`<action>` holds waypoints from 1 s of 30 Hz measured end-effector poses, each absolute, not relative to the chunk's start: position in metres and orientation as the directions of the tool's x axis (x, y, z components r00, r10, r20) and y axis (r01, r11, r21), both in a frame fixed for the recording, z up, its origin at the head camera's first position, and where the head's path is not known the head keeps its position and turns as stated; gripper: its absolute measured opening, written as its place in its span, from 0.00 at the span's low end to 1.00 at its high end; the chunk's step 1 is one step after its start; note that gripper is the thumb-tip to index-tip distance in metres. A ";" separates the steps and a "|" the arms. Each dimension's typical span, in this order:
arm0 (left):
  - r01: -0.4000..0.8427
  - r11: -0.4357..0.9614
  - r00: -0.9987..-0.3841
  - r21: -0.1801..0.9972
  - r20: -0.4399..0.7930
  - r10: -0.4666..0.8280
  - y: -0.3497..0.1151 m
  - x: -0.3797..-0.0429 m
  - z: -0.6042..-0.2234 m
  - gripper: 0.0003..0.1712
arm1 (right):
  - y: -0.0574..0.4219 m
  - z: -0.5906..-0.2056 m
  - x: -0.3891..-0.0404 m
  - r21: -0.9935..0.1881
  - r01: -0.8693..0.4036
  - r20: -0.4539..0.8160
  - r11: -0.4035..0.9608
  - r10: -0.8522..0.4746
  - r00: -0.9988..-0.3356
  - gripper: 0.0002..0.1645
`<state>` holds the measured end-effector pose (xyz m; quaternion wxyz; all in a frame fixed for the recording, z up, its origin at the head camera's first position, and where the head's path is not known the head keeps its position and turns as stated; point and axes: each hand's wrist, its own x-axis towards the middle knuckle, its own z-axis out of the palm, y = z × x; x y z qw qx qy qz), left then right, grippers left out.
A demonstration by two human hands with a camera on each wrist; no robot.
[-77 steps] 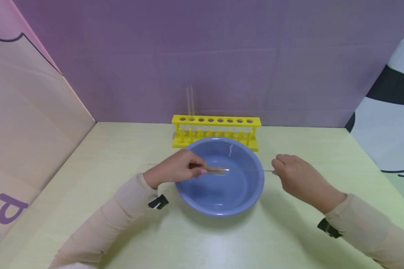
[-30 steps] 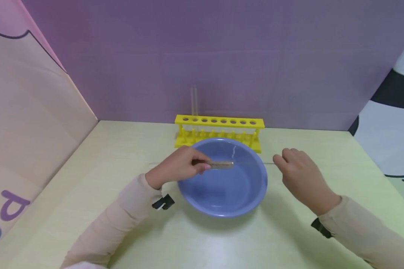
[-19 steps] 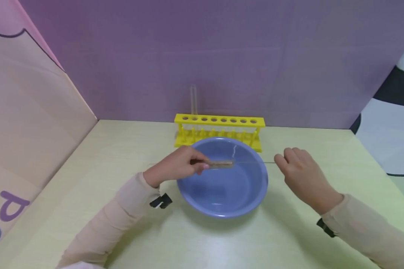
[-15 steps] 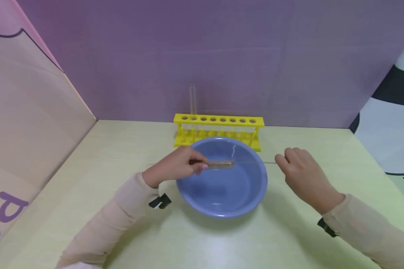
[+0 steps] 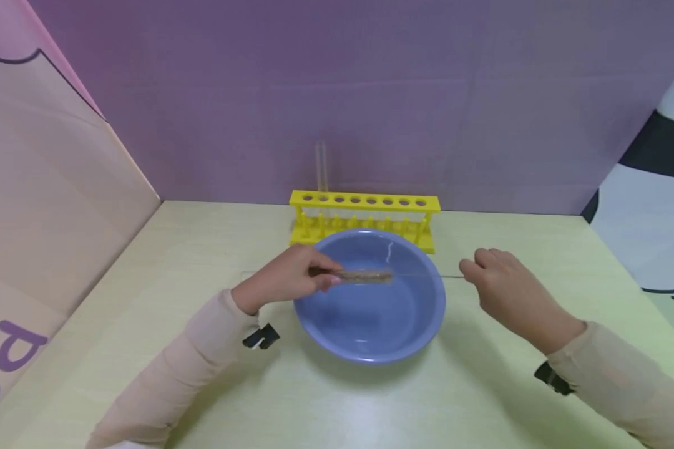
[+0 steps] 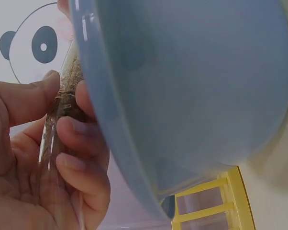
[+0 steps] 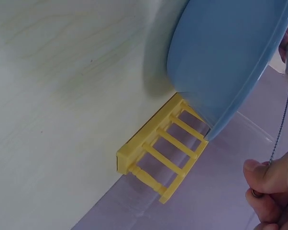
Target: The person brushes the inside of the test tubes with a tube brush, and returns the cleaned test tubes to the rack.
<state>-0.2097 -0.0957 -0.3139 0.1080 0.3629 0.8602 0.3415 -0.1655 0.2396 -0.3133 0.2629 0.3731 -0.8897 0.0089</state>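
My left hand (image 5: 289, 277) grips a clear glass test tube (image 6: 49, 139), held level over the blue basin (image 5: 371, 337). Inside the tube sits a test tube brush, its brown bristles (image 5: 365, 276) showing to the right of my fingers in the head view. From the tube's right end runs the brush's thin twisted wire handle (image 7: 282, 125). My right hand (image 5: 511, 299) pinches that wire between thumb and curled fingers, just past the basin's right rim. In the left wrist view, thumb and fingertips wrap the tube beside the rim.
Behind the basin stands a yellow test tube rack (image 5: 365, 201) with a row of round holes. Another clear test tube (image 5: 321, 167) stands upright near its left end. A purple backdrop (image 5: 382, 100) rises at the table's far edge.
My left hand has shifted slightly left along with the tube, and my right hand slightly right. A longer stretch of bristles shows past my left fingers.
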 end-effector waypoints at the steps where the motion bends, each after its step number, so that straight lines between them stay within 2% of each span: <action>1: 0.553 0.502 -0.713 0.665 0.065 0.698 -0.096 -0.209 -0.314 0.10 | 0.240 -0.313 -0.165 0.172 -0.669 0.466 0.723 -0.658 -0.591 0.18; 12: 0.577 0.532 -0.728 0.620 0.095 0.679 -0.099 -0.208 -0.317 0.15 | 0.246 -0.309 -0.165 0.090 -0.675 0.395 0.732 -0.648 -0.651 0.21; 19: 0.595 0.556 -0.737 0.580 0.118 0.666 -0.101 -0.206 -0.319 0.16 | 0.250 -0.306 -0.166 0.035 -0.649 0.270 0.760 -0.633 -0.726 0.18; 23: 0.626 0.551 -0.730 0.553 0.165 0.663 -0.102 -0.205 -0.321 0.16 | 0.253 -0.305 -0.167 0.006 -0.657 0.252 0.753 -0.637 -0.728 0.19; 30: 0.664 0.545 -0.720 0.511 0.240 0.652 -0.104 -0.203 -0.323 0.15 | 0.260 -0.304 -0.171 -0.084 -0.690 0.221 0.719 -0.662 -0.716 0.25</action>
